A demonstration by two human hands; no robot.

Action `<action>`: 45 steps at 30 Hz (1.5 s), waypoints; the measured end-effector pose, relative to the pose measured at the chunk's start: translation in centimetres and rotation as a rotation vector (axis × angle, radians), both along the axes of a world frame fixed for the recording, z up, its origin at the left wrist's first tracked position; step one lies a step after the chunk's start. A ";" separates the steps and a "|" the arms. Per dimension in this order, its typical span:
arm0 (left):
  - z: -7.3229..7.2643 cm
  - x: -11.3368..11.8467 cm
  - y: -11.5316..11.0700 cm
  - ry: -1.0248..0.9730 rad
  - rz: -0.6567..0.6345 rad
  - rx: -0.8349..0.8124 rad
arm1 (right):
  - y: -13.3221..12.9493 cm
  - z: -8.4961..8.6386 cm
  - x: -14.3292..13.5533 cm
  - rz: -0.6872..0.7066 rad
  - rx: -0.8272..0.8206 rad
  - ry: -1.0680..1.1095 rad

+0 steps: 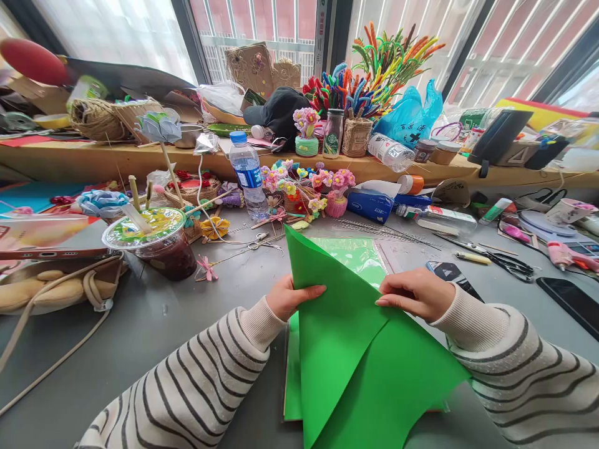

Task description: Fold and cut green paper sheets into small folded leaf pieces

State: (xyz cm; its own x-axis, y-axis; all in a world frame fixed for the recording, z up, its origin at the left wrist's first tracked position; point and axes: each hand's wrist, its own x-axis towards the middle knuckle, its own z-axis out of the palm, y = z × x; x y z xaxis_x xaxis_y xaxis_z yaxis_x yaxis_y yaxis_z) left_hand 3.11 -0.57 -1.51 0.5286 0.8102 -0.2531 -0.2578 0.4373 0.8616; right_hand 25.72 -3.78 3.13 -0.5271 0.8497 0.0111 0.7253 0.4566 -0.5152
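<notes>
A large sheet of green paper [337,324], folded over on itself so that one flap crosses the front, is held up between both hands. My left hand [292,296] pinches its left edge, thumb on the near face and fingers behind. On the upper right edge, my right hand [414,293] grips the paper between thumb and bent fingers. Beneath and behind it lies a clear plastic packet [355,252] with more green paper. Part of another green sheet [293,374] shows at the lower left.
To the left stand a lidded drink cup [173,259] and a water bottle [250,187]. Scissors [510,265], a black phone [571,305] and a pink glue gun [568,254] lie at right. Crocheted flowers [299,187] and a blue tissue pack [369,202] line the back.
</notes>
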 end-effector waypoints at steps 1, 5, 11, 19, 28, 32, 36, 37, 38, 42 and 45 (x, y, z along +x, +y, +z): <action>0.0 0.0 0.0 0.007 0.001 -0.014 | 0.0 0.0 0.0 0.009 0.007 0.002; 0.0 -0.1 0.1 0.049 0.010 -0.050 | 0.1 -0.2 -0.2 0.034 0.023 0.001; 0.1 0.0 -0.1 0.089 0.043 -0.032 | 0.2 -0.6 -0.3 0.035 -0.037 0.047; -0.4 0.1 0.5 0.160 0.032 -0.047 | 0.3 -1.8 -0.6 -0.126 -0.380 0.201; -0.3 -0.5 2.9 0.291 -0.168 -0.012 | 0.5 -3.9 -1.4 -0.259 -0.762 0.471; -0.5 -0.4 3.0 0.312 -0.174 0.010 | 0.3 -4.3 -1.5 -0.276 -0.792 0.494; -0.7 -0.3 3.2 0.311 -0.182 0.015 | 0.3 -4.8 -1.4 -0.316 -0.769 0.506; -0.8 -0.3 3.3 0.308 -0.184 0.015 | 0.3 -4.9 -1.3 -0.326 -0.766 0.507; -0.8 -0.2 3.3 0.305 -0.187 0.015 | 0.3 -5.0 -1.3 -0.333 -0.765 0.507; -0.9 -0.3 3.5 0.316 -0.207 0.031 | 0.2 -5.3 -1.0 -0.351 -0.766 0.513; -0.9 -0.3 3.5 0.328 -0.218 0.036 | 0.0 -5.4 -1.0 -0.353 -0.768 0.517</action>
